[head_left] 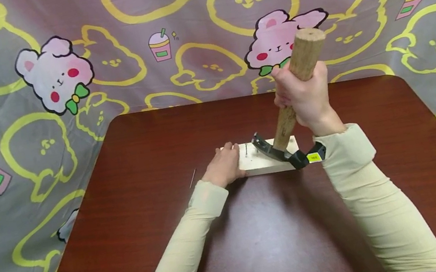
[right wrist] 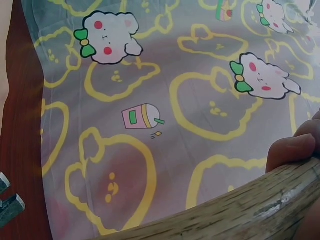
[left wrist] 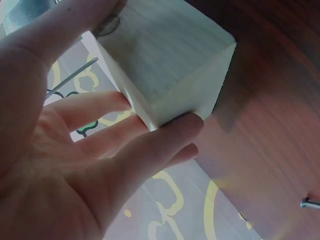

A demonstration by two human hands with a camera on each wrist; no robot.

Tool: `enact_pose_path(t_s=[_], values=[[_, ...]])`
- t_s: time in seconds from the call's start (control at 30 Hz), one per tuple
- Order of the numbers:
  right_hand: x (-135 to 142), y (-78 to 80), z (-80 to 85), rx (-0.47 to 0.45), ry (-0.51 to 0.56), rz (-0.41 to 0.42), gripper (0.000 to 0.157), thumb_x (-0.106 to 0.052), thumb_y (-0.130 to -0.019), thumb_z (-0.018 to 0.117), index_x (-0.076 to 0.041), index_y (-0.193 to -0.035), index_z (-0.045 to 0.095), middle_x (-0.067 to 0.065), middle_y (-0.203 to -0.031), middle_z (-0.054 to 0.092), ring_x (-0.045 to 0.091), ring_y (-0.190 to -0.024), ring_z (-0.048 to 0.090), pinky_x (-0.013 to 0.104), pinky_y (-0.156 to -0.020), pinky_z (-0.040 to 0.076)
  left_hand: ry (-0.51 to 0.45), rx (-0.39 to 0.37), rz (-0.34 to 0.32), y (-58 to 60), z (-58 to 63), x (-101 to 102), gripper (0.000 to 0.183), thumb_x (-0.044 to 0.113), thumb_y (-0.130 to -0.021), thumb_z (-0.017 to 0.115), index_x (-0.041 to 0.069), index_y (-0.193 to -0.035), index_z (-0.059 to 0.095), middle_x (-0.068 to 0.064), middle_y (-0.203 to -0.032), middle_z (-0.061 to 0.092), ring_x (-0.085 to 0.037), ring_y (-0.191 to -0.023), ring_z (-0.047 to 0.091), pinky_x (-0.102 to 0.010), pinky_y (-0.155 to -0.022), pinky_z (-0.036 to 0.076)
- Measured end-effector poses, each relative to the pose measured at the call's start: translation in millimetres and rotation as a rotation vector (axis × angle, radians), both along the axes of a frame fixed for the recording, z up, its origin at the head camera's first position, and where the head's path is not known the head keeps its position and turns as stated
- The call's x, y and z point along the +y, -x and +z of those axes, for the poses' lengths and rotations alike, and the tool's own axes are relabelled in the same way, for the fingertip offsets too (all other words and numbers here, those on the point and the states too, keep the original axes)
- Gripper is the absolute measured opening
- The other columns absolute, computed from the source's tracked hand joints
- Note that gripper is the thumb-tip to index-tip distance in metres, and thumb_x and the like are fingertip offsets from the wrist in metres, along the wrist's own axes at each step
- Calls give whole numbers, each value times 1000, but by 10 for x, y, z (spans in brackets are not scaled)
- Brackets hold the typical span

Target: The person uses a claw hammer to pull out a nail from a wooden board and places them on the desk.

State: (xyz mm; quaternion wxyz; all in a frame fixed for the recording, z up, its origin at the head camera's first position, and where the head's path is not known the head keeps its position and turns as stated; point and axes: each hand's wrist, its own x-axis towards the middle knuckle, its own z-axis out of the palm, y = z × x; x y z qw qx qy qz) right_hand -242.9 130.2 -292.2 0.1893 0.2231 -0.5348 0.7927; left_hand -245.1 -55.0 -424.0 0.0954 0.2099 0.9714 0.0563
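Note:
A pale wooden block (head_left: 266,162) lies on the table with a nail (head_left: 246,150) standing up from its top. My left hand (head_left: 223,164) holds the block's left end, the thumb and fingers spread around its corners in the left wrist view. My right hand (head_left: 306,93) grips the wooden handle (head_left: 285,126) of a claw hammer high up. The handle leans up to the right. The dark hammer head (head_left: 271,150) is low over the block, its claw pointing left toward the nails. In the right wrist view, the claw tips (right wrist: 11,210) show at the lower left.
A loose nail (head_left: 193,178) lies on the brown table (head_left: 139,159) left of my left hand. Behind the table hangs a patterned cloth (head_left: 132,49) with rabbits and cups. A small black device with a yellow label (head_left: 314,157) sits at my right wrist.

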Motion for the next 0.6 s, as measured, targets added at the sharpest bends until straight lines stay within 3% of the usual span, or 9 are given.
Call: enact_pose_path(t_s=[0.37,0.6], values=[[19,-22,2,-24,25,-19,25,2,-83,58,-3,-60,49,3,-43,38,15,-36,30,26,-35,27,-18,-21,33,-14,5,6,81,34,-78,80,-3,-141,44,-21,-136,49,-51,-123,49,-51,-100,48],[35,-47,13,-58,54,-10,25,4,-83,58,-1,-60,49,3,-42,38,15,-36,30,26,-34,27,-7,-21,25,-22,8,4,82,35,-79,79,-3,-141,42,-21,-137,48,-50,-124,49,-51,-104,45]])
